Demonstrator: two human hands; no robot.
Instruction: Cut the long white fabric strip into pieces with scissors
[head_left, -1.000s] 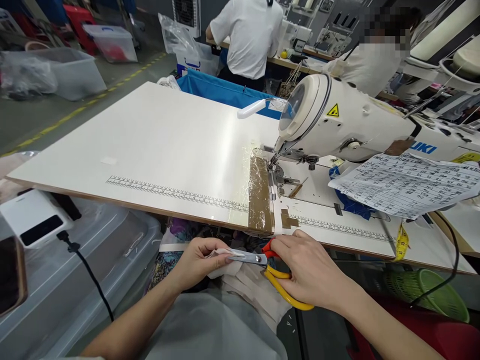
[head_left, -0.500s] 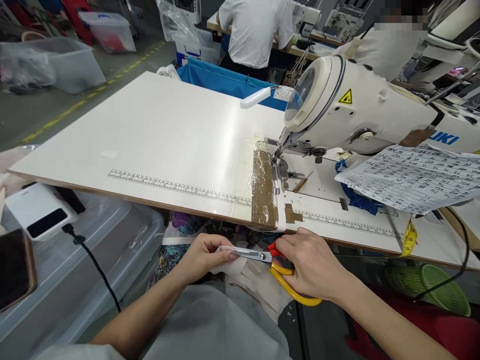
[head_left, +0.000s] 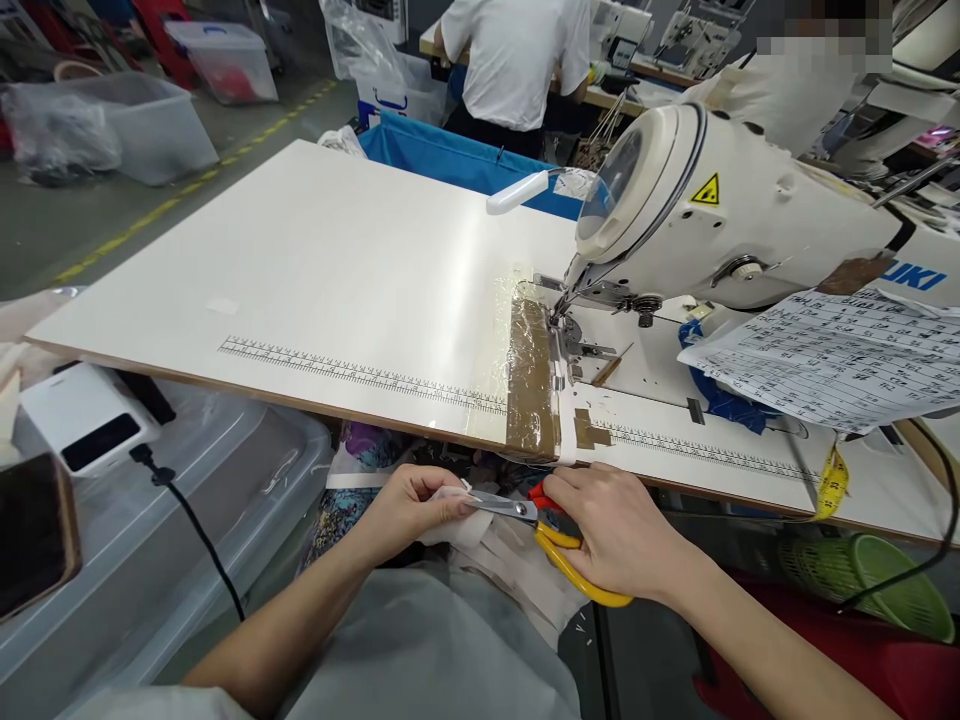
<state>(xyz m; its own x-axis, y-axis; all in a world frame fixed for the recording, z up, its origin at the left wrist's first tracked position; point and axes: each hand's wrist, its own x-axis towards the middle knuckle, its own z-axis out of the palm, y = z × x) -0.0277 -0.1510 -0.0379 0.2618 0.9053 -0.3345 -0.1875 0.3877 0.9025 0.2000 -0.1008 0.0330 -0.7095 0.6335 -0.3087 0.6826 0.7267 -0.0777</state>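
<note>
My right hand [head_left: 611, 525] grips a pair of scissors [head_left: 574, 570] by its red and yellow handles, blades pointing left. The blade tips reach the fingertips of my left hand [head_left: 412, 515]. Pinched between that thumb and forefinger is a pale, thin piece of fabric [head_left: 454, 530]; a small white bit shows by the blade tips. More pale fabric strips [head_left: 517, 580] hang below the scissors over my lap. Both hands are just in front of the sewing table's [head_left: 360, 250] near edge.
A sewing machine [head_left: 750, 210] stands on the table at right, with a handwritten sheet [head_left: 832, 355] taped to it. A yellow tape measure [head_left: 831, 485] hangs from the edge. At left, a phone [head_left: 34, 530] and white device [head_left: 90, 420] rest on plastic bins. A co-worker [head_left: 517, 60] sits beyond.
The scissors and my right hand have shifted slightly left, and the blades appear closer together at my left fingertips. My left hand keeps its pinch on the fabric.
</note>
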